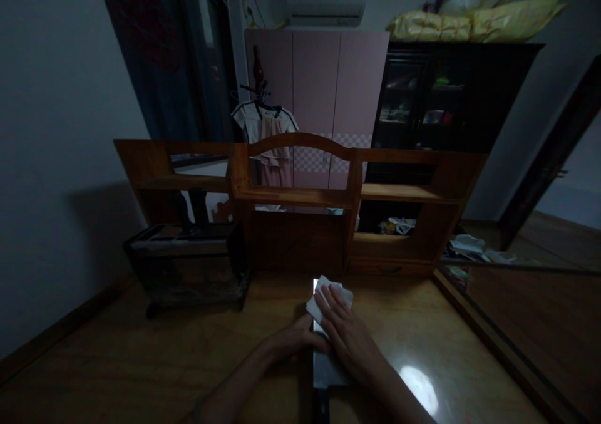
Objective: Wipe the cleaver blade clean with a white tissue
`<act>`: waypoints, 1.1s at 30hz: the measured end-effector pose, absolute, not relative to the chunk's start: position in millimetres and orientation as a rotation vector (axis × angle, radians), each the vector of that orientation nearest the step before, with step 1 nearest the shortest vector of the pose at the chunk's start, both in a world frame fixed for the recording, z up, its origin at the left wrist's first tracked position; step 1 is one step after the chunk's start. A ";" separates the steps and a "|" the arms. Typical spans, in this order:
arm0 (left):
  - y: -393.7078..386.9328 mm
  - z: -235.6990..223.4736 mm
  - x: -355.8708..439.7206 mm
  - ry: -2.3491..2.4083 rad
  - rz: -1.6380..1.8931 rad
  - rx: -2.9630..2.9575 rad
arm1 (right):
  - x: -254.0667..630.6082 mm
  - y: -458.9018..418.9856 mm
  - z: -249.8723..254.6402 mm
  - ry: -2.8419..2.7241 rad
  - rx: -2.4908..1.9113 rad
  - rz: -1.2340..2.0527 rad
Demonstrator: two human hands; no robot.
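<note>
A cleaver (331,369) with a broad grey blade and a black handle (322,405) lies on the wooden surface, its handle toward me. My left hand (303,337) is at the left edge of the blade, thumb and fingers closed about it; part of the grip is hidden by the right hand. With fingers laid together, my right hand (345,330) presses a folded white paper towel (323,286) onto the far part of the blade. A bright strip of metal shows at the towel's left side.
To the left stands a dark knife block (183,267) with black handles sticking up. A wooden shelf unit (291,198) spans the back of the surface (263,299). Farther off are a pink wardrobe (314,79), a black cabinet (451,98) and hanging clothes (270,123). A raised wooden edge (493,330) borders the right.
</note>
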State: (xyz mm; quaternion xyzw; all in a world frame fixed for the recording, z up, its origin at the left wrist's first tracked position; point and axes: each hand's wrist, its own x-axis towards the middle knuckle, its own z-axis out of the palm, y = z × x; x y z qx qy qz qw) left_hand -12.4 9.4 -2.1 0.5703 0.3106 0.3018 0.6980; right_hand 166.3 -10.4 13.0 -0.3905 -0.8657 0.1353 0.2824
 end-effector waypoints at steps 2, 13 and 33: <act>8.7 0.0 -11.9 0.676 0.664 1.234 | 168.4 -6.7 9.1 -2.288 -1.076 0.341; 7.4 -2.8 -13.6 0.574 0.697 1.236 | 174.6 6.7 -17.4 -2.119 -1.252 0.265; 13.2 -8.0 -13.6 0.694 0.664 1.331 | 164.6 -14.1 10.6 -2.330 -1.047 0.429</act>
